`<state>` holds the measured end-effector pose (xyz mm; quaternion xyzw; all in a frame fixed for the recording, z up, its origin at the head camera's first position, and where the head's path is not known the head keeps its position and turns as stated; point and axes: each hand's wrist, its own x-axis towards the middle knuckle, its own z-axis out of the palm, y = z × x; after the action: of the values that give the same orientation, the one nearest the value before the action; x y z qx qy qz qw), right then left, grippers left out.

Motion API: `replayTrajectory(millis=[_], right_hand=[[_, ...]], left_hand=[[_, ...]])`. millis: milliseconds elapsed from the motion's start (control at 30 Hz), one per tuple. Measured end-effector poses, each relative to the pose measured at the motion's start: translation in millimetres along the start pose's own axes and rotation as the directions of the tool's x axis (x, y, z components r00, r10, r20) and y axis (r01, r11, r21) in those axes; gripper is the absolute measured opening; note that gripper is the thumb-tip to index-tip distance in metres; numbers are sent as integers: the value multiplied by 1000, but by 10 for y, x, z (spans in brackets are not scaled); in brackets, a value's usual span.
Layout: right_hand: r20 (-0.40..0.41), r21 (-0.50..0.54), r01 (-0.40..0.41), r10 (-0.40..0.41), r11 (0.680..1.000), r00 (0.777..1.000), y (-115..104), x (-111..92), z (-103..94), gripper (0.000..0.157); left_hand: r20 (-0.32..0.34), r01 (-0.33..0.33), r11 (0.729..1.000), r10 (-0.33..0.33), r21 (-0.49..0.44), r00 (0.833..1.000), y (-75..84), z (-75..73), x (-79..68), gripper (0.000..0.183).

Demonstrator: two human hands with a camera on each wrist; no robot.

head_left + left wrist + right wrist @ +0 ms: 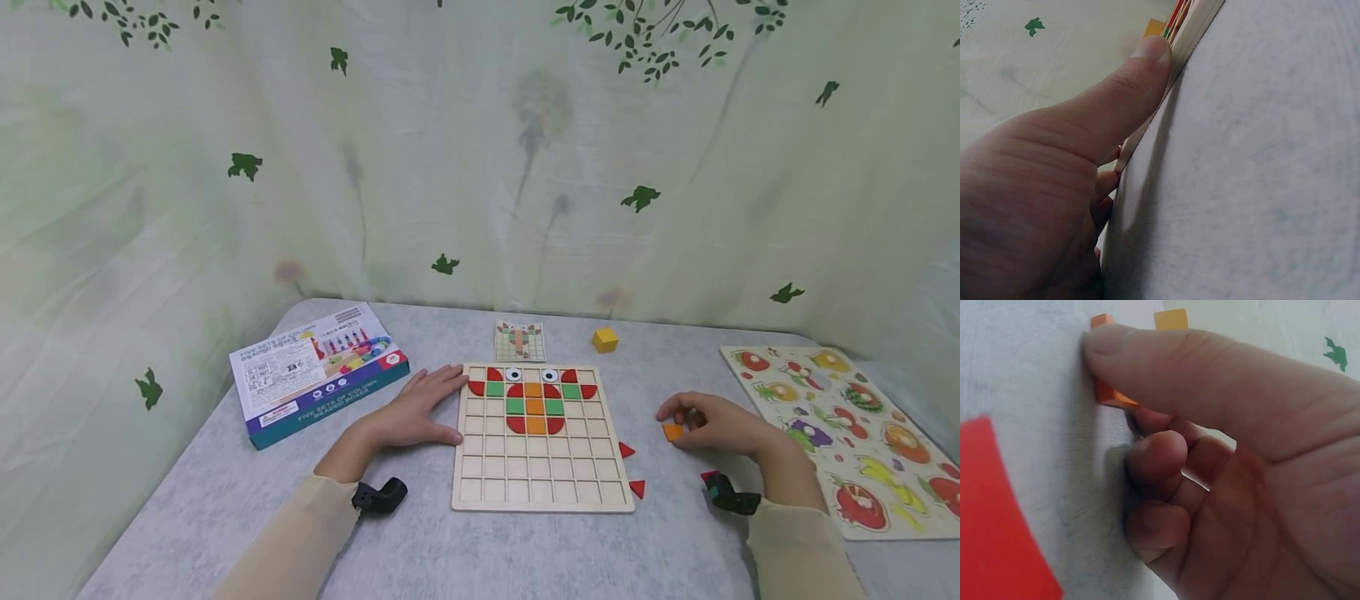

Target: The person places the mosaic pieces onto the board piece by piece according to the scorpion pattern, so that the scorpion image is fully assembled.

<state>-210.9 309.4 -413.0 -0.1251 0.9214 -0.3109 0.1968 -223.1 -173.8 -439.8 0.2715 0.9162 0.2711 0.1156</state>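
The blue box (318, 372) at far left reads "FIVE SETS OF COLUMN BEADED BOXES"; its smaller print is too fine to read. The left hand (411, 411) lies flat with fingers spread against the grid board's (542, 478) left edge. The right hand (716, 423) pinches an orange square tile (672, 432) on the table, right of the board, fingers half hiding it.

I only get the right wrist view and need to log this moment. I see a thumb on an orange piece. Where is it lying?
Observer: The orange piece lies on the table, right of the grid board; the right hand pinches it.
Operator: And the other hand?
Observer: The left hand rests flat against the board's left edge.
Operator: Any loose pieces nearby?
Observer: Two red triangles beside the board, and a yellow cube behind it.
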Motion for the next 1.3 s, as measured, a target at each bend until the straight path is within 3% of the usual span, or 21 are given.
replayTrajectory(millis=[400,933,1300], right_hand=[[-97,-16,-73,71,997,993,-13,79,57,28],[-202,-43,-32,23,999,979,-90,170,128,24],[-206,-37,-39,31,999,978,-353,219,157,26]], left_hand=[[12,8,1000,-8,5,1000,-4,-10,9,98],[2,14,1000,-14,0,1000,-11,8,12,98],[-2,2,1000,-2,-4,1000,-3,3,10,97]])
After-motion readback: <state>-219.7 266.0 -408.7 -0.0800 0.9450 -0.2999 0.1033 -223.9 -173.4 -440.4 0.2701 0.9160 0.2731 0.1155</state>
